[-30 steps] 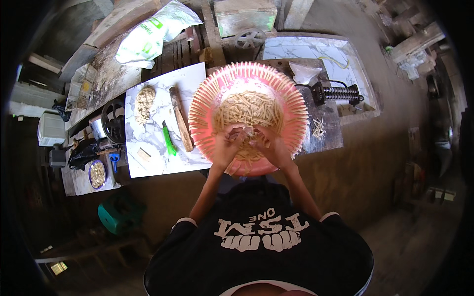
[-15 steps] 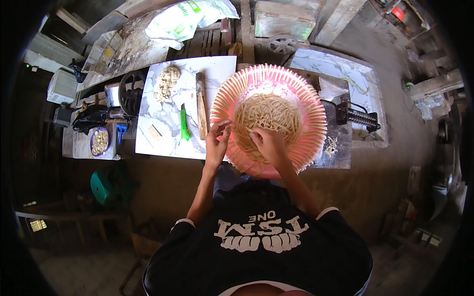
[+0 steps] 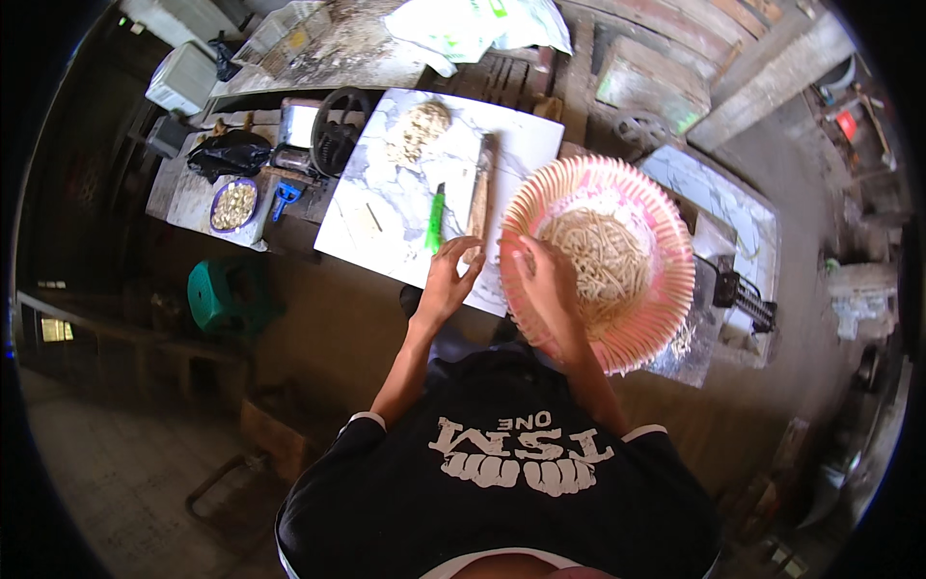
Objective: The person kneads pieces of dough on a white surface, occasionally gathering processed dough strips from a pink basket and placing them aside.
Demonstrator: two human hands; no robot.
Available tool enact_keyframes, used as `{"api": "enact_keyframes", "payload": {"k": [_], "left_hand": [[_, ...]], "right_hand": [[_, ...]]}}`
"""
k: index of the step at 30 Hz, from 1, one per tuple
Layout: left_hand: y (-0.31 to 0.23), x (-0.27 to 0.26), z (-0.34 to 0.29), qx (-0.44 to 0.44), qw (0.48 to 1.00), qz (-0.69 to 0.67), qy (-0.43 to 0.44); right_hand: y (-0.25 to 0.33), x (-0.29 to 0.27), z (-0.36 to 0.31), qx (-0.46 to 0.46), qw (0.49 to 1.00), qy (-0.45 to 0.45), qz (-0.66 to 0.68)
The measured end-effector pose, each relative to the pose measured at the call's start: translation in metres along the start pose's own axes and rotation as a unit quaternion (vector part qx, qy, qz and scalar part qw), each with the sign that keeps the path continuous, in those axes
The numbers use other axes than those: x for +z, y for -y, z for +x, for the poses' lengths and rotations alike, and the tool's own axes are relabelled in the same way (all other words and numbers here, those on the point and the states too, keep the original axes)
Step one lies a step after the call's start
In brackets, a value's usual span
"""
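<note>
Over the near edge of a white marble-patterned board (image 3: 349,228), my left hand (image 3: 448,282) has its fingers curved and the thumb apart. A long wooden stick (image 3: 481,188) lies just beyond it, its near end partly hidden by the fingers. My right hand (image 3: 552,282) hovers at the left side of a pink basin (image 3: 629,357) with a ribbed, striped rim. Its fingers are loosely spread, and I see nothing held. Inside the basin lies a heap of pale noodle-like strips (image 3: 606,253). A green cutter knife (image 3: 436,218) rests left of the stick, with a pale crumbly pile (image 3: 420,131) farther back.
Left of the board stand a machine with a black wheel (image 3: 340,131), a blue scraper (image 3: 285,198) and a bowl of pale pieces (image 3: 233,206). A green stool (image 3: 230,297) is below. A roller device (image 3: 748,297) sits right of the basin.
My right hand has come out of the strips to the basin's left side, nearer my left hand. The whole view has turned, so the board and basin appear farther right.
</note>
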State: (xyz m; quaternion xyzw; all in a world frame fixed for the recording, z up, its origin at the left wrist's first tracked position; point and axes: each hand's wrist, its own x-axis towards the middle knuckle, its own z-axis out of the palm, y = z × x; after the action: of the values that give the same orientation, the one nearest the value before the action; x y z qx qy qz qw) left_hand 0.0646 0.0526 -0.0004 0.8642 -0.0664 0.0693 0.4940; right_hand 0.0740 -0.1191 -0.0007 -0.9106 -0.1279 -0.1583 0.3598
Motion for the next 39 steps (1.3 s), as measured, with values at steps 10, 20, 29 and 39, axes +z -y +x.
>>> {"api": "enact_keyframes", "payload": {"k": [10, 20, 29, 39], "left_hand": [[0.075, -0.035, 0.005, -0.080, 0.989, 0.064, -0.105], [0.103, -0.042, 0.010, -0.112, 0.989, 0.068, -0.066], [0.098, -0.030, 0.004, -0.098, 0.995, 0.014, -0.033], [0.084, -0.027, 0.006, -0.050, 0.998, -0.018, -0.023]], "right_hand": [[0.022, 0.090, 0.069, -0.013, 0.974, 0.222, 0.040], [-0.018, 0.155, 0.085, -0.061, 0.952, 0.274, -0.125], [-0.031, 0.139, 0.075, -0.086, 0.968, 0.224, -0.072], [-0.013, 0.096, 0.051, -0.098, 0.973, 0.206, 0.020]]}}
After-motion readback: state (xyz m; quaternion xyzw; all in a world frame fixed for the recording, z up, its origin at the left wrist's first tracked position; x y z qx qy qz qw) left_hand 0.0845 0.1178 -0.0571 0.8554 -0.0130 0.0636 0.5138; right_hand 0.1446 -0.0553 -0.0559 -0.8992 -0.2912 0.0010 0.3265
